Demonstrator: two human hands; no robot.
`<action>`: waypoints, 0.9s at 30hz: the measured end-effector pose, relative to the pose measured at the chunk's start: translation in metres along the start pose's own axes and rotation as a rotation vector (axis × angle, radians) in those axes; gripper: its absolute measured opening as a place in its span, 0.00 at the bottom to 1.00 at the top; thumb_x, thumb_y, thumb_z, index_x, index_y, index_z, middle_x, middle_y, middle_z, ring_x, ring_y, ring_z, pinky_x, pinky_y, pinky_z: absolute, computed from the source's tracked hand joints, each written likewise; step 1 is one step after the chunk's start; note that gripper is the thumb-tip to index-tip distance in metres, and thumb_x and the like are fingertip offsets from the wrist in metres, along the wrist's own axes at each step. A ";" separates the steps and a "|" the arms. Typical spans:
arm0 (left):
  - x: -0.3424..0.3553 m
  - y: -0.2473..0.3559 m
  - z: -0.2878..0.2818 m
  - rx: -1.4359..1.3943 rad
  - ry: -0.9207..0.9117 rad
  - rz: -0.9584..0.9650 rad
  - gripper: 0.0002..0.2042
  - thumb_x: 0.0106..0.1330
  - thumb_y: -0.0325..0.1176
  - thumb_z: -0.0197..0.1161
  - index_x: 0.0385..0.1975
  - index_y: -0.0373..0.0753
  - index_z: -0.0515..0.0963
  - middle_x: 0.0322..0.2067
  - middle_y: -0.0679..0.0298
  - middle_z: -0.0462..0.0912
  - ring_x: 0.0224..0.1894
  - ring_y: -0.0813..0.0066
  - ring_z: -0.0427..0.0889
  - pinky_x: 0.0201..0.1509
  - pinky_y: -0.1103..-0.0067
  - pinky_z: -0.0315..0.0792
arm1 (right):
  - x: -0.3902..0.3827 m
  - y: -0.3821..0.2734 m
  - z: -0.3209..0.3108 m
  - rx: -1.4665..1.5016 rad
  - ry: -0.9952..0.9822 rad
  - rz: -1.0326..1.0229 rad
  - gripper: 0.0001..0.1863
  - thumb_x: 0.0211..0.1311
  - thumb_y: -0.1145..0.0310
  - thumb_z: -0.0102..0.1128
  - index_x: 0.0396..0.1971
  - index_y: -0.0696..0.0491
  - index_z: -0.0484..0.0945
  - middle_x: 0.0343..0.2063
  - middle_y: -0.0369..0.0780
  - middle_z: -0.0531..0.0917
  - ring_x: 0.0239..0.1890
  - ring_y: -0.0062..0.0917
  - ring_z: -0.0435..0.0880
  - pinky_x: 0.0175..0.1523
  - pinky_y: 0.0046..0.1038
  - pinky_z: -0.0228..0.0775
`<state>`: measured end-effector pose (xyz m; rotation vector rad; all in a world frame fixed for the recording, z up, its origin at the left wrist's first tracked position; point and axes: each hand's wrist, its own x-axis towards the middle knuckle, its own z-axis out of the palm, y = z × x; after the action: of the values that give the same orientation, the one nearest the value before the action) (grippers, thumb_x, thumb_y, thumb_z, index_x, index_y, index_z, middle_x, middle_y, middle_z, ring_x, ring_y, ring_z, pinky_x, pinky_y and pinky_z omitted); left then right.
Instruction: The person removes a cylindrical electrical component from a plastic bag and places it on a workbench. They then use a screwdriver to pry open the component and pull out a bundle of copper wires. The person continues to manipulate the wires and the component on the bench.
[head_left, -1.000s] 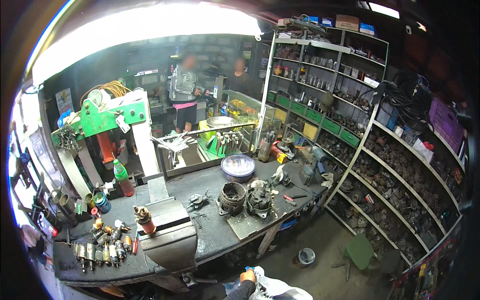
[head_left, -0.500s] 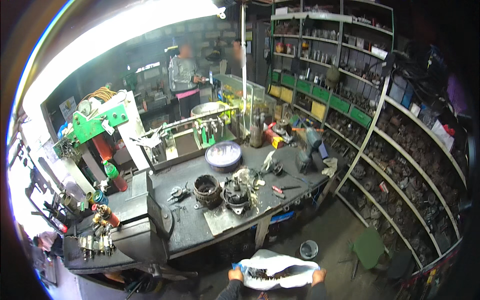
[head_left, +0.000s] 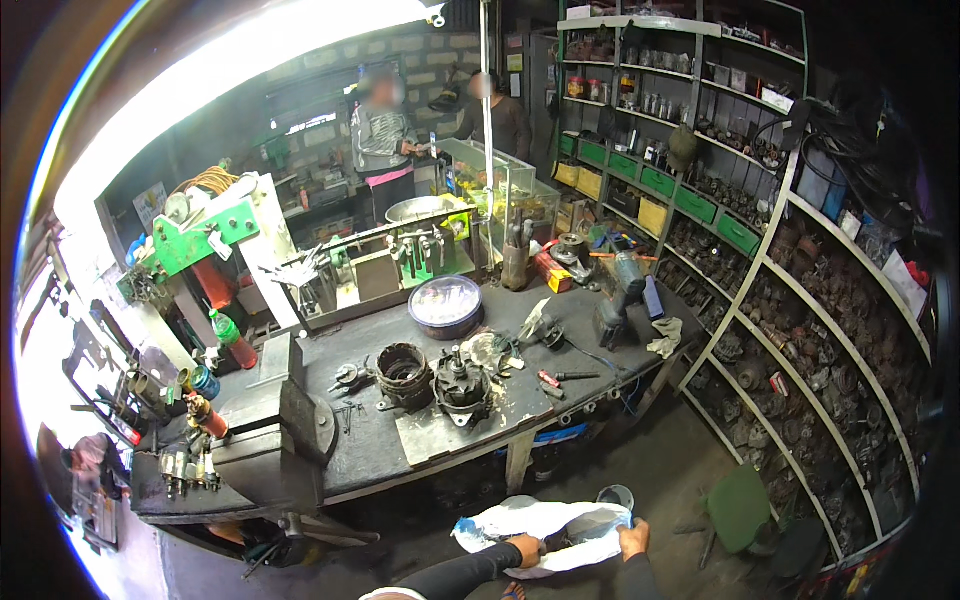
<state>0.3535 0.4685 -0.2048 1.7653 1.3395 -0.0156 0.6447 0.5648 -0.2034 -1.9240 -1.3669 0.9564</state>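
White bag: here it is, the white plastic bag (head_left: 490, 522), low at the bottom of the view, in front of the bench and spread wide between two hands, a blue patch at its left end
Right hand: the right hand (head_left: 634, 540) is closed on the bag's right end, fingers curled round the plastic
Left hand: the left hand (head_left: 528, 551) is curled at the near side of the bag's mouth; whether it pinches plastic or something inside, I cannot tell
Sleeves: dark on both arms, the left one reaching in at a long slant
Floor: a bucket (head_left: 617, 495) peeks out behind the bag's right end, with a green chair (head_left: 738, 508) off to the right
Bench: along the dark bench (head_left: 360, 455), a heavy vise (head_left: 268, 440) sits at the near left, then a grimy metal ring (head_left: 404, 375) just beside an open motor (head_left: 461, 388)
Bench back: a lidded tub (head_left: 445, 305) behind those two, a drill (head_left: 618, 300) further right, a pale glove (head_left: 665, 338) near the right-hand end
Far side: a person in a grey jacket (head_left: 380, 140) stands by the glass case (head_left: 510, 185), another person in dark clothes (head_left: 508, 130) behind it
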 end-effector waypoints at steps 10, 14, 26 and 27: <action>0.065 -0.024 -0.066 0.013 0.251 -0.507 0.57 0.53 0.44 0.76 0.80 0.54 0.42 0.69 0.39 0.66 0.67 0.44 0.73 0.65 0.56 0.74 | -0.045 0.009 -0.087 -0.448 -0.210 -0.296 0.33 0.46 0.78 0.64 0.59 0.48 0.76 0.48 0.50 0.78 0.51 0.49 0.80 0.57 0.42 0.75; 0.060 -0.033 -0.085 -0.048 0.357 -0.425 0.56 0.56 0.42 0.72 0.80 0.51 0.39 0.68 0.31 0.64 0.67 0.39 0.72 0.69 0.58 0.70 | -0.059 -0.024 -0.093 -0.592 -0.096 -0.337 0.36 0.47 0.76 0.70 0.62 0.51 0.72 0.54 0.52 0.74 0.57 0.52 0.74 0.65 0.43 0.67; 0.042 -0.020 -0.095 -0.216 0.467 -0.411 0.63 0.52 0.44 0.78 0.80 0.50 0.33 0.69 0.31 0.63 0.70 0.38 0.68 0.73 0.60 0.65 | -0.129 0.012 0.052 -1.000 -0.972 -0.698 0.35 0.57 0.49 0.73 0.59 0.55 0.79 0.45 0.47 0.85 0.46 0.40 0.85 0.61 0.49 0.68; 0.038 -0.025 -0.095 -0.315 0.479 -0.379 0.63 0.52 0.45 0.78 0.80 0.50 0.33 0.68 0.32 0.66 0.70 0.39 0.68 0.73 0.61 0.65 | -0.136 0.029 0.049 -0.933 -0.937 -0.663 0.31 0.56 0.53 0.71 0.58 0.53 0.80 0.46 0.49 0.84 0.47 0.43 0.84 0.59 0.49 0.70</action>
<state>0.3047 0.5588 -0.1824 1.2718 1.8894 0.4096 0.5907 0.4297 -0.2249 -1.2673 -3.1689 0.9666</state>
